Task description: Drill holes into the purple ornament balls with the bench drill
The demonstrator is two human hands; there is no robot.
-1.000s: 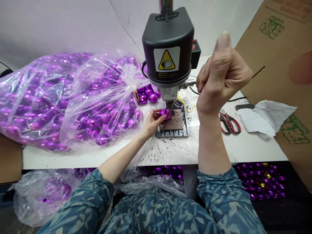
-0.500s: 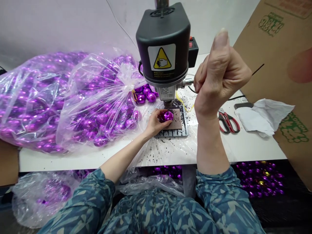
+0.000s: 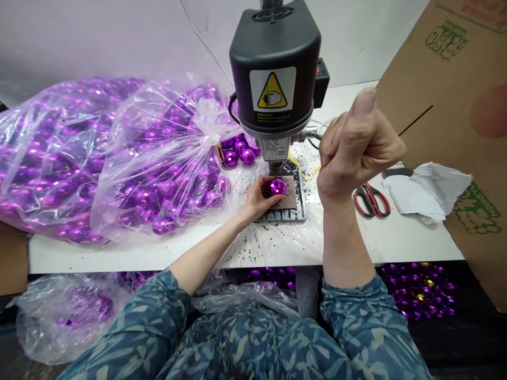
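Note:
A black bench drill (image 3: 275,79) stands on the white table (image 3: 396,240). Under its spindle my left hand (image 3: 259,198) holds a shiny purple faceted ball (image 3: 277,186) on a brown pad (image 3: 291,192) over the slotted metal base. My right hand (image 3: 356,148) is clenched around the drill's feed lever, thumb up; the thin lever rod (image 3: 415,120) sticks out to the right. Dark chips are scattered over the plastic sheet in front of the base.
Two clear bags full of purple balls (image 3: 119,158) fill the table's left half. Red-handled scissors (image 3: 370,199) and crumpled white paper (image 3: 430,190) lie to the right. A cardboard box (image 3: 455,105) stands at right. More purple balls (image 3: 420,290) lie below the table.
My right hand has come down with the lever. My left hand has set the purple ball further under the spindle.

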